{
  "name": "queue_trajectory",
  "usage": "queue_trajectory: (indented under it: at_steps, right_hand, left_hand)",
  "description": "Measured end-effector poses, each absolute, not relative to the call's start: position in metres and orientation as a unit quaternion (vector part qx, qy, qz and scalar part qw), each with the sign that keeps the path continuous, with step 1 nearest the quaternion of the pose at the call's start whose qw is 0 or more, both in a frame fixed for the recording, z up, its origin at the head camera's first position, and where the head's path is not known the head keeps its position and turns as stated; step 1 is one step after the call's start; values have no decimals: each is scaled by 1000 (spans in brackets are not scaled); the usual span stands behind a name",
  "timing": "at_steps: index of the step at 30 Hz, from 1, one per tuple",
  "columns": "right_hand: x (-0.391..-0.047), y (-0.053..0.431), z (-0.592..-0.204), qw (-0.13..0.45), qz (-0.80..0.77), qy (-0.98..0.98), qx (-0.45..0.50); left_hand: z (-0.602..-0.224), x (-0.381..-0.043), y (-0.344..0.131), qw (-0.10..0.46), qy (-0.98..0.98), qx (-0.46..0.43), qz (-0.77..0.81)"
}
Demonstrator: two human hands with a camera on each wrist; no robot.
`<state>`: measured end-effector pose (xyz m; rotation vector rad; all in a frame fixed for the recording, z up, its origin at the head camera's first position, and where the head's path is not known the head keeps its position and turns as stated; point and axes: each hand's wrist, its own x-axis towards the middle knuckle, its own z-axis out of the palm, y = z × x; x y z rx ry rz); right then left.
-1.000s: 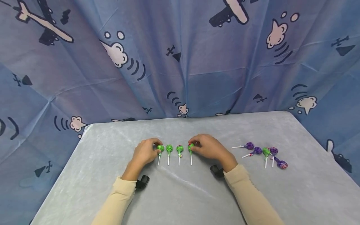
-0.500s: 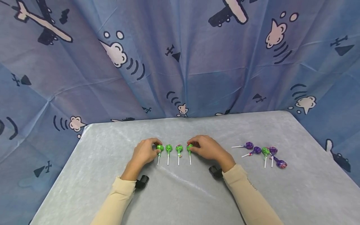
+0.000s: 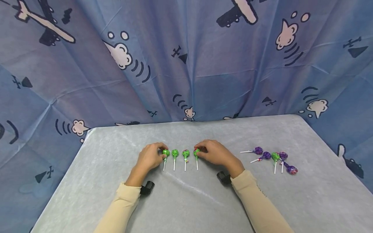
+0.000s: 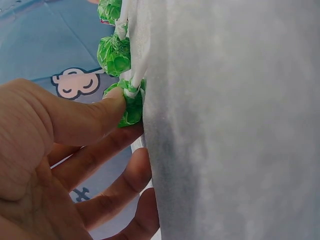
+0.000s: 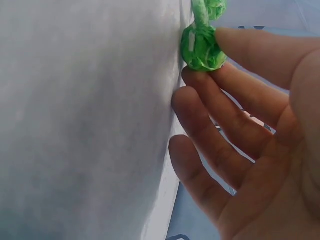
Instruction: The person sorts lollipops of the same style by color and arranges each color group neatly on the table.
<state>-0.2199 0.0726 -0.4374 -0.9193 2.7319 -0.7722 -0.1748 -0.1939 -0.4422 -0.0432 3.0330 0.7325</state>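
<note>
The left hand (image 3: 150, 158) pinches the head of the left-end lollipop (image 3: 166, 153) between thumb and forefinger; the right hand (image 3: 217, 152) pinches that of the right-end lollipop (image 3: 196, 152). Their other fingers curve loosely towards the tabletop (image 3: 186, 200). Round heads could roll under uneven thumb pressure, swinging a stick out of line, and letting go with a flick could do the same.

Between the hands, apart from each other, lie two green middle lollipops (image 3: 175, 153). If either hand slid inward, it could knock one askew. All four sit in a row, a little left of the tabletop's middle and nearer its far edge, so a fall looks unlikely.

Towards the right edge lie four purple lollipops (image 3: 258, 150) and a loose green lollipop (image 3: 275, 157). A wide swing of the right forearm might scatter them; where heads and sticks bunch together, lifting one could drag its neighbour.
</note>
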Motion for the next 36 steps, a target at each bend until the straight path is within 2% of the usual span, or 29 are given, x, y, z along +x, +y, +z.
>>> queue_trajectory:
  at_steps: [15,36]
  right_hand:
    - [-225,93,-421,93,-276,915,-281]
    - [-214,166,-384,53,-277,921,-268]
  left_hand:
    - [-442,-175,-193,13,972,-14,235]
    - [-441,-174,-194,10,971,-7,240]
